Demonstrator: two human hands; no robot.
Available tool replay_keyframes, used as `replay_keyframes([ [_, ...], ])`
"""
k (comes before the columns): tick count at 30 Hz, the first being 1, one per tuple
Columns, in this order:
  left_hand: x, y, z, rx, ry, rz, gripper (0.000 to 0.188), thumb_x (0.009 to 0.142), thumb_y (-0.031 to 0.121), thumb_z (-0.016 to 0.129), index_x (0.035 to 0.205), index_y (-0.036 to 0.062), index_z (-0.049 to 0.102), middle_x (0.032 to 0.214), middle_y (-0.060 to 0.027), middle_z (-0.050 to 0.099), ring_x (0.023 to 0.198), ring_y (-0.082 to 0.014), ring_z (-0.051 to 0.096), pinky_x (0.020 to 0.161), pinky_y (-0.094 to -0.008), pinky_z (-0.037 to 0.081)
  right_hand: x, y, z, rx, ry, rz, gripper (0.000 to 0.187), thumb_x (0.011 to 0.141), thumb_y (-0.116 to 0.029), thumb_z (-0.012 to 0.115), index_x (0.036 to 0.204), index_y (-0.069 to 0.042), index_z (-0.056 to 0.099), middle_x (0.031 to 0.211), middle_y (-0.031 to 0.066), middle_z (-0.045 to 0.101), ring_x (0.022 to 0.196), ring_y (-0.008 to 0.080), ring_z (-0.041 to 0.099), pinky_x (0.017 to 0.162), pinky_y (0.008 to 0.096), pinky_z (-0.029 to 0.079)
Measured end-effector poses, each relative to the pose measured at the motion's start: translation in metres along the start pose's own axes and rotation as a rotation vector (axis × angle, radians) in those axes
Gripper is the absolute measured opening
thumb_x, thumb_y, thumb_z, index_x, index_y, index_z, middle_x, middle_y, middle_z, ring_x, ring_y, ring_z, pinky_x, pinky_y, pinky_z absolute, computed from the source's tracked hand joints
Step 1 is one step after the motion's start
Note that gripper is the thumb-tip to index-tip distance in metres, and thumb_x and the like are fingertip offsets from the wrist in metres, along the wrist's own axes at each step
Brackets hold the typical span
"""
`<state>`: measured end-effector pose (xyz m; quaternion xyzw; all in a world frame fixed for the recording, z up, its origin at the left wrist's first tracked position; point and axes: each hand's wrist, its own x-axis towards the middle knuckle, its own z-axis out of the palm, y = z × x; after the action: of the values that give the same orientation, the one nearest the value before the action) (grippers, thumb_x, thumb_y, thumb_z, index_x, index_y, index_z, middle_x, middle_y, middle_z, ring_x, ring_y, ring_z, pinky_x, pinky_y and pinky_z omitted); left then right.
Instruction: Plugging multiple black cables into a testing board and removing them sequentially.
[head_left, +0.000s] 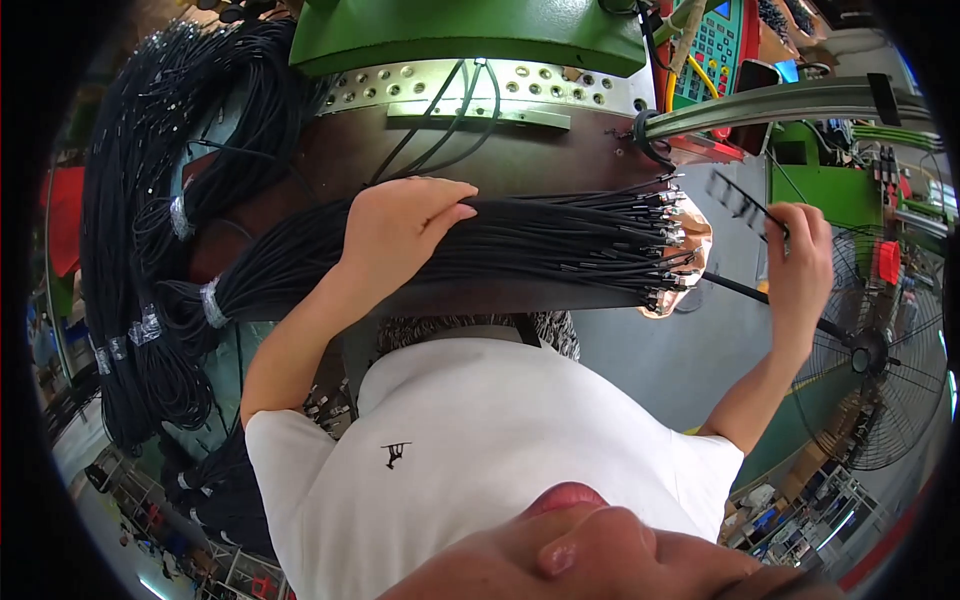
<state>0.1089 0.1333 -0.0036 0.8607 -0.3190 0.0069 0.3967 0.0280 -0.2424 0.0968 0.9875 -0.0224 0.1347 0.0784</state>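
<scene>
A thick bundle of black cables (520, 235) lies across the brown table in front of me, its metal-tipped ends fanned out at the right. Over its middle is my left hand (400, 220), thumb and fingers drawn together; whatever they may pinch is hidden. Several loose black cables (455, 110) run from the metal fixture down behind this hand. Raised off the table's right end, my right hand (803, 255) is closed on a thin black ladder-like plastic strip (738, 197), which sticks out toward the upper left.
A green machine (470, 35) stands at the back, above a perforated metal plate (545, 80) and a metal bar (540, 120). More tied cable bundles (150, 230) hang at the left. A control panel (712, 55), a metal rail (770, 105) and a fan (868, 355) are at the right.
</scene>
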Motion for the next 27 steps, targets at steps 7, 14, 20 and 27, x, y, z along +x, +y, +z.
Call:
replay_keyframes([
  [7,0.014,0.023,-0.024,-0.264,-0.222,-0.24,0.017,0.078,0.012,0.07,0.091,0.0027,0.064,0.085,-0.0059,0.062,0.073,-0.0186,0.057,0.06,-0.0279,0.045,0.063,-0.1,0.067,0.44,-0.067,-0.467,0.034,0.083,-0.019,0.065,0.115,-0.011,0.058,0.103,0.0063,0.061,0.096,0.0281,0.059,0.079,0.0372,0.05],
  [14,0.023,0.018,-0.037,-0.488,-0.383,-0.264,0.017,0.081,0.013,0.069,0.091,0.0005,0.062,0.084,-0.0074,0.061,0.074,-0.0137,0.058,0.067,-0.027,0.047,0.11,-0.156,0.141,0.596,-0.248,-0.636,0.024,0.085,-0.02,0.061,0.1,-0.003,0.054,0.093,0.016,0.061,0.088,0.0339,0.06,0.073,0.042,0.048],
  [20,0.088,0.06,0.045,-0.532,-1.106,-0.35,0.037,0.092,0.033,0.054,0.099,-0.0033,0.061,0.07,-0.0071,0.064,0.06,-0.0141,0.059,0.058,-0.0292,0.049,0.102,-0.161,0.131,1.056,-0.399,-0.525,0.029,0.078,-0.007,0.069,0.1,-0.001,0.052,0.093,0.0151,0.06,0.09,0.0275,0.061,0.082,0.0357,0.048],
  [27,0.025,0.093,0.065,-1.307,-0.824,-0.764,0.022,0.095,0.023,0.054,0.094,0.003,0.06,0.074,-0.0032,0.061,0.056,-0.0084,0.05,0.052,-0.0216,0.042,0.097,-0.118,0.127,1.045,-0.599,-0.577,0.031,0.073,-0.001,0.07,0.102,-0.002,0.058,0.096,0.0104,0.06,0.093,0.0235,0.058,0.086,0.0337,0.046],
])
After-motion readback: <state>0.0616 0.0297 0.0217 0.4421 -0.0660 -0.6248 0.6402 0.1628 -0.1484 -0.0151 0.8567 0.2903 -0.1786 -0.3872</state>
